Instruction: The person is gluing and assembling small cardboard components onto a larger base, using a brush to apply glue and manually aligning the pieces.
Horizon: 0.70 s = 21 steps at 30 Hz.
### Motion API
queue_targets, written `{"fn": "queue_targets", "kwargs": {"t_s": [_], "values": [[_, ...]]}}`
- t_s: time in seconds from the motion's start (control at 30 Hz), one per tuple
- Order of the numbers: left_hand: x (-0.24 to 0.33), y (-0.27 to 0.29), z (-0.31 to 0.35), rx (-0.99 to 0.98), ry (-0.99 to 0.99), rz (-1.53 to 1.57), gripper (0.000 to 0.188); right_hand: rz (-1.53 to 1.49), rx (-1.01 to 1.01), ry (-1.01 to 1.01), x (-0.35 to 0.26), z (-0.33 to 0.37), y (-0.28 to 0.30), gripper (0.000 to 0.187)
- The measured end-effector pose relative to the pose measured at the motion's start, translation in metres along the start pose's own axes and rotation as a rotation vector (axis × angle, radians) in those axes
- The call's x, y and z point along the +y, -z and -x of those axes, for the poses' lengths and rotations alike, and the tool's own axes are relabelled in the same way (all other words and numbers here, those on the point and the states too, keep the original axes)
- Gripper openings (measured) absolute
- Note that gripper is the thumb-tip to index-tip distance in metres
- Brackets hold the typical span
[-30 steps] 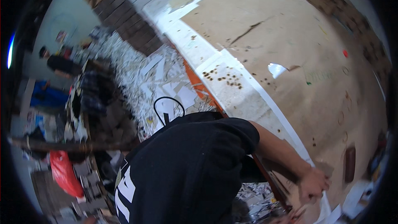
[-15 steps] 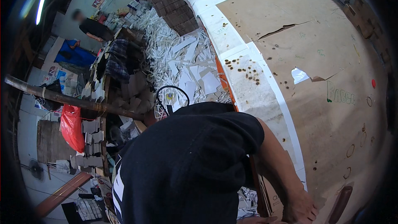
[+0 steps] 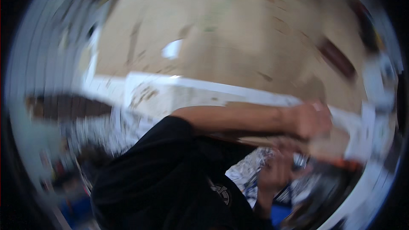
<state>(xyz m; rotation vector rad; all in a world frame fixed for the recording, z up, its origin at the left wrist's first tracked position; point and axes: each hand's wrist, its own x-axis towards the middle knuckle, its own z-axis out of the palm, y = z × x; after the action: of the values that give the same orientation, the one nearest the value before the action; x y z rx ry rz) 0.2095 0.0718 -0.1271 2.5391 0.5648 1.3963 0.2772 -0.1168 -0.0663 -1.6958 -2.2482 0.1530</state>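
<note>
My left hand, at the end of a bare forearm under a black sleeve, is over the near edge of a brown-covered table. A brown, flat, cardboard-like piece lies just beside and below it. Lower down, my right hand is raised below the table edge. Next to its thumb shows a small silvery thing, too blurred to name. Motion smears the fingers of both hands, so whether either grips anything is unclear.
A dark red-brown bar lies on the table's right part. White, brown-spotted sheeting runs along its near edge. A white scrap lies farther left. A dark stack and heaped white paper strips stand at left.
The view has swung round, with the table now spread across the top. My left forearm, earlier slanting down at right, now stretches across the middle. Both hands have come more fully into view.
</note>
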Motion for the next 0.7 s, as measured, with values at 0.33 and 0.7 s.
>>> {"fn": "queue_targets", "kwargs": {"t_s": [0.33,0.7], "values": [[0.003,0.012,-0.05,-0.403,-0.066,-0.198,0.03,-0.135,0.217,-0.184,-0.003,0.006,-0.038,0.035],[0.004,0.023,-0.04,-0.346,0.033,-0.095,0.027,0.053,0.498,-0.445,0.083,-0.016,0.011,0.036]]}}
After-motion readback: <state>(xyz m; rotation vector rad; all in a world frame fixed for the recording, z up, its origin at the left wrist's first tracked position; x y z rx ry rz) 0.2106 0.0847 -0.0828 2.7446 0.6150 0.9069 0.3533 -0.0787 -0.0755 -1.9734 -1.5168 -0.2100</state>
